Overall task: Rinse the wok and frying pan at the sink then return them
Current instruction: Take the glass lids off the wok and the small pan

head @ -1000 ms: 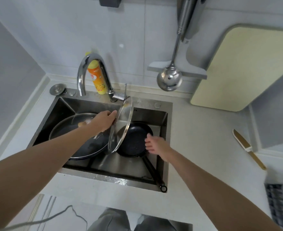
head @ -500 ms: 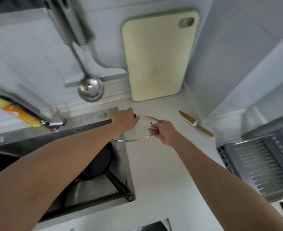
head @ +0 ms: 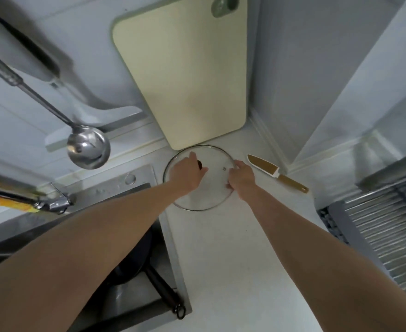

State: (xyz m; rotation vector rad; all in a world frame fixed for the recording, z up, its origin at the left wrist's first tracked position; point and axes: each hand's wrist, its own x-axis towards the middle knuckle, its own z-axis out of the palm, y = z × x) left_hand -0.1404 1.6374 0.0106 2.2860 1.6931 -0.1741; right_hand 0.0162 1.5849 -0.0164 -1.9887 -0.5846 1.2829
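The frying pan (head: 137,257) sits in the sink (head: 135,305), mostly hidden by your arm. On the counter (head: 233,259) lies the glass lid (head: 211,185): your left hand (head: 187,176) seems to grip its knob, your right hand (head: 241,178) pinches its rim, near the knife (head: 269,169).

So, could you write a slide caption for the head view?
Both hands, left hand and right hand, set a glass lid on the counter beside the sink.
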